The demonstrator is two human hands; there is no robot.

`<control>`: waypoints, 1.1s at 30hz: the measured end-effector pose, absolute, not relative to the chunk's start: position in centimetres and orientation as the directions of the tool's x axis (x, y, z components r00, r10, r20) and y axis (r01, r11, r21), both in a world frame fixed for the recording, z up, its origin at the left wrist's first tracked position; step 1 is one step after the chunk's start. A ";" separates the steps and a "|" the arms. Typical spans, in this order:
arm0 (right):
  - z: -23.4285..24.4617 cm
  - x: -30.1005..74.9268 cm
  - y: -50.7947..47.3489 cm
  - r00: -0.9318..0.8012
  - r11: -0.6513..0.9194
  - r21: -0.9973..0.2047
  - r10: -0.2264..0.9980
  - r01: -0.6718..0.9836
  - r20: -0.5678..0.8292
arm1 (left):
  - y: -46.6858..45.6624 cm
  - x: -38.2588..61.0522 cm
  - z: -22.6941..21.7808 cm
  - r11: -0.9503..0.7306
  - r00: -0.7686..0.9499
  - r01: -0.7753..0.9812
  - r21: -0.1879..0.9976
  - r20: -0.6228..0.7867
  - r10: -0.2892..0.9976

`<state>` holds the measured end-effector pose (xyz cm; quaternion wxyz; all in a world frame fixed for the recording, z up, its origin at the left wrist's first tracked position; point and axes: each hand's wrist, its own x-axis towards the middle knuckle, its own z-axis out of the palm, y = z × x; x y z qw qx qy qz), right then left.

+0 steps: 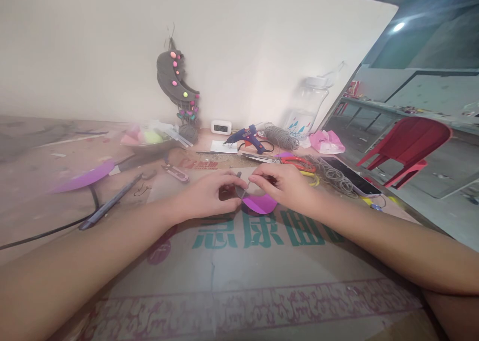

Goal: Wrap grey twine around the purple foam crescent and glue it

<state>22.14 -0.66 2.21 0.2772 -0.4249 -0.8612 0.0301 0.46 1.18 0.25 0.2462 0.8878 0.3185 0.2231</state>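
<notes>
Purple curved piece [262,205] between left hand [213,195] and right hand [286,182], over printed cardboard [239,293]

Clock centred on purple curved piece, 12 toward pale wall [239,41].

Left hand: in from 8 o'clock, thumb and fingers nearly together, pinching dark grey strip [241,189] at piece's upper-left end. Right hand: in from 4, fingertips drawn close, just beside same strip; contact area too small, cannot tell exact grip.

At 12: blue glue gun [250,136] on its side. At 11: small white digital clock [221,127], near the wall. Just before 1: bundle of grey cord [282,137]. At 1: clear bottle [309,106], white lid. Just before 2: red-handled scissors [299,162]. At 2: pink plastic bag [327,142]. Between 2 and 3: loose cord loops [333,175] beside dark-screened phone [352,177]; farther out, off the table [127,164], red chair [407,139].

At 9: pen [112,201], lying slanted; beyond it, second purple piece [84,176]. Between 9 and 10: pink thread snips [175,173]. At 10: bowl [144,149] with bright balls, white sticks across. Between 10 and 11: grey crescent ornament [170,79] with coloured pompoms, against wall.
</notes>
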 end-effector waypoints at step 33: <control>2.4 23.2 -0.7 -0.576 0.676 -0.129 0.700 0.726 0.422 | 1.8 0.4 -0.5 -0.328 0.544 0.193 0.925 0.178 0.820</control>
